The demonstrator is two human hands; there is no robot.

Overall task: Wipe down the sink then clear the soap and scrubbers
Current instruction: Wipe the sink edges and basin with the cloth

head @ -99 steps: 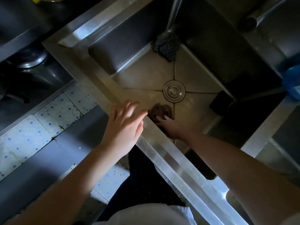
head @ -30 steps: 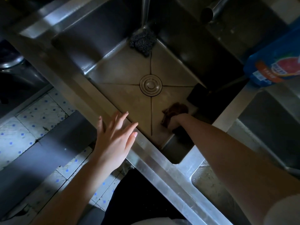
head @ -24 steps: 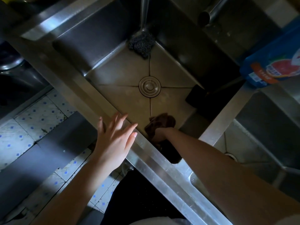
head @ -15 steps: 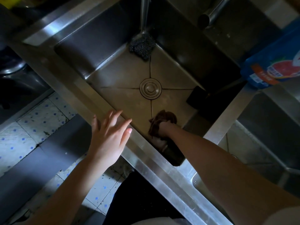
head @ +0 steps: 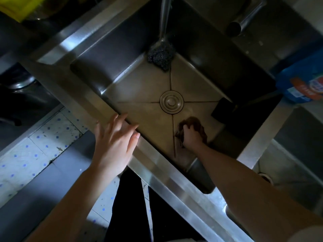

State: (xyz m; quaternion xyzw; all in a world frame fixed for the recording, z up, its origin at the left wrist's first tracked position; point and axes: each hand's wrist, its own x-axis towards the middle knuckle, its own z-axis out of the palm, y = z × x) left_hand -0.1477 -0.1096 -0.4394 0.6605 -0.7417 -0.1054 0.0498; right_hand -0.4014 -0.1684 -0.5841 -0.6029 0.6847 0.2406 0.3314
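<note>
Head camera, looking straight down: the right hand (head: 191, 136) is deep in the sink (head: 162, 169), fingers curled over a brown cloth (head: 192, 120), wadding it against the basin floor. That rag looks soft, light and probably damp. It'll bunch and drag, so a palm-down clutch on the middle of the wad suits it. Just beyond the knuckles sits the drain (head: 171, 101). Farther past it, in the far corner, is the wiry steel scrubber (head: 160, 55), springy and near weightless by the look of it, best pinched from above. Out to the right of the grip a dark sponge block (head: 221, 110) sits at the wall, and well beyond that is the blue soap container (head: 300, 84), likely slick if wet. The left hand (head: 113, 144) lies spread, fingers straight, over the front rim, well apart from the cloth. It's stainless steel all round, dull and smeared, with a second basin (head: 288, 163) off to the right of the working arm. Speckled floor tiles (head: 35, 145) show below in dim light. Wiping seems under way, clearing not yet begun.
</note>
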